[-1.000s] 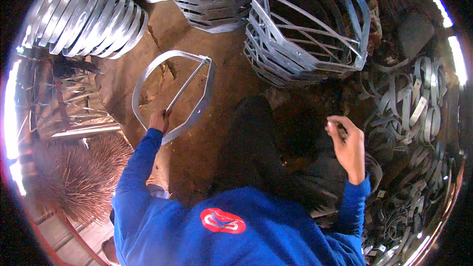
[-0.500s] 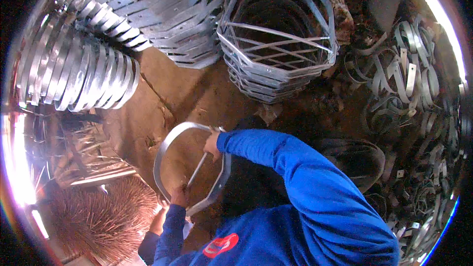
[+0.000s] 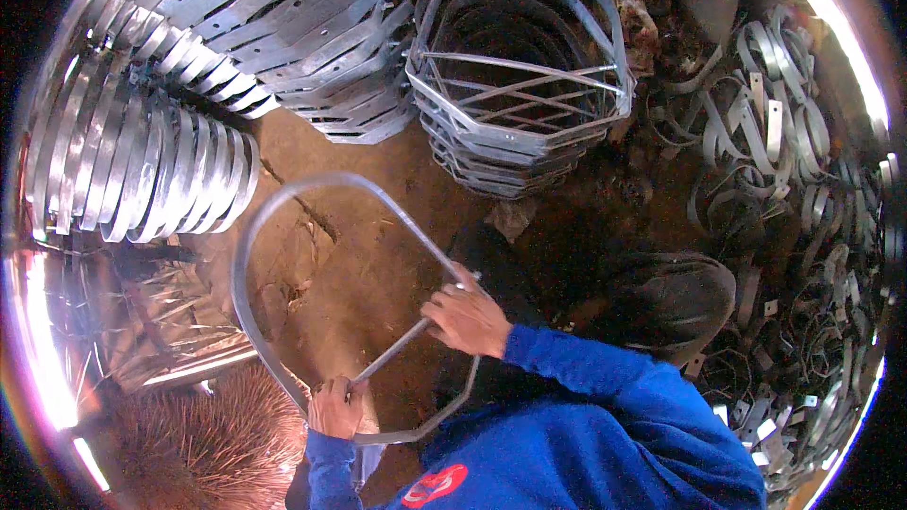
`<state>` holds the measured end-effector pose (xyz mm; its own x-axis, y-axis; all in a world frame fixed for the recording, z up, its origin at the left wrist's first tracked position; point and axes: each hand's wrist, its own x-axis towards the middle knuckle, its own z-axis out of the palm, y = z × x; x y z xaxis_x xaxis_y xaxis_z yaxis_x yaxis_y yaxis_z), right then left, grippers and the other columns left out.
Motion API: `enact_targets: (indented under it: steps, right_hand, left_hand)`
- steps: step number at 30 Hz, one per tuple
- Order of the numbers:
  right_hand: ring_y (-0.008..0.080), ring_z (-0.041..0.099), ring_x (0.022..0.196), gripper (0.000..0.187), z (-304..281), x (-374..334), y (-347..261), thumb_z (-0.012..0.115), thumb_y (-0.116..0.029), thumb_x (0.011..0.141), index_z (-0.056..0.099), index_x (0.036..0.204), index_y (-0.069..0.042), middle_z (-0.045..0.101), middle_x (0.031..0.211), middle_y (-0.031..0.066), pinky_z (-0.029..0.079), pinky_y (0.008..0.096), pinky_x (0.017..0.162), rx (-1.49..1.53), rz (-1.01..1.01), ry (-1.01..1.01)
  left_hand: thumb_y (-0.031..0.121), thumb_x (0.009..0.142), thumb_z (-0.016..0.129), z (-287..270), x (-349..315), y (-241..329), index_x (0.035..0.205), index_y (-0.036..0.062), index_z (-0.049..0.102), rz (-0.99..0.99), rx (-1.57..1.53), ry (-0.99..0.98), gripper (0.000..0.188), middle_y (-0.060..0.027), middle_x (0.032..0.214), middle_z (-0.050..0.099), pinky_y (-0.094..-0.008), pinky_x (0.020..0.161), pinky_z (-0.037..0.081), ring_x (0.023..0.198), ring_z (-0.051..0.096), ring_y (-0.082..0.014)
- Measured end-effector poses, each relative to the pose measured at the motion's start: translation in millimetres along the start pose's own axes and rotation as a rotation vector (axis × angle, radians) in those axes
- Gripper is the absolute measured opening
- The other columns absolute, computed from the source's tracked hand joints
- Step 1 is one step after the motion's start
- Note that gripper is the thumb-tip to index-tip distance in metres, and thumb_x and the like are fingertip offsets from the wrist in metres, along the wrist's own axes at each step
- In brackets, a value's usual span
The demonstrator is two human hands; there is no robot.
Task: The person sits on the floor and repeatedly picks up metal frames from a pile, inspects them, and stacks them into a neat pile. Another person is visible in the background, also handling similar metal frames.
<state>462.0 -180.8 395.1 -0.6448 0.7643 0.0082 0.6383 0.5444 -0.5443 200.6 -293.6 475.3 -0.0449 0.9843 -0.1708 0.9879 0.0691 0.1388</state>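
Both my hands grip a bent metal-strip frame, rounded at its far end and angular at the end close to my body. A thin straight crossbar spans it between my hands. My left hand is closed around the frame's left side, at one end of the crossbar. On the opposite side, my right hand is closed on the frame where the other end of the crossbar meets it. Fingers cover both joints.
Nested metal frames of similar shape stand ahead, with more stacks at far left and upper left. Loose metal strips are heaped along the right. Reddish-brown bristly stalks lie at lower left. Brown ground shows through the frame.
The frame has been raised toward me and appears larger, its rounded end swung outward. My right hand has moved right and toward my body; both hands stay on the frame.
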Motion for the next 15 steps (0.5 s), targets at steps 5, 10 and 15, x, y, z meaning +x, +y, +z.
enact_targets:
  steps: [5, 10, 15]
  right_hand:
    - [0.0202, 0.061, 0.089, 0.025, -65, -67, 0, 0.069, -0.022, 0.07, 0.062, 0.093, -0.018, 0.063, 0.085, -0.0004, 0.018, 0.056, 0.106, -0.274, 0.185, 0.305]
    - [0.0223, 0.059, 0.083, 0.018, -172, -82, 33, 0.068, -0.027, 0.075, 0.064, 0.09, -0.018, 0.063, 0.082, 0.0005, 0.022, 0.0547, 0.103, -0.499, 0.317, 0.532]
    - [0.0313, 0.063, 0.083, 0.027, -258, -55, 133, 0.067, -0.036, 0.079, 0.066, 0.095, -0.014, 0.068, 0.087, 0.01, 0.034, 0.0461, 0.095, -0.557, 0.366, 0.659]
  left_hand:
    - [0.033, 0.078, 0.069, -31, 41, 43, 0.08, 0.0093, 0.061, 0.369, 0.035, 0.152, 0.025, -0.0125, 0.077, 0.06, -0.0427, 0.054, 0.047, 0.062, 0.059, -0.0329]
    - [0.022, 0.07, 0.068, -54, 151, 101, 0.106, 0.008, 0.059, 0.846, 0.024, 0.308, 0.039, -0.0151, 0.09, 0.058, -0.0417, 0.059, 0.051, 0.07, 0.061, -0.0323]
    - [0.022, 0.089, 0.046, -77, 289, 198, 0.107, 0.0108, 0.06, 0.99, 0.044, 0.487, 0.025, -0.0179, 0.101, 0.063, -0.0408, 0.07, 0.052, 0.084, 0.063, -0.0332]
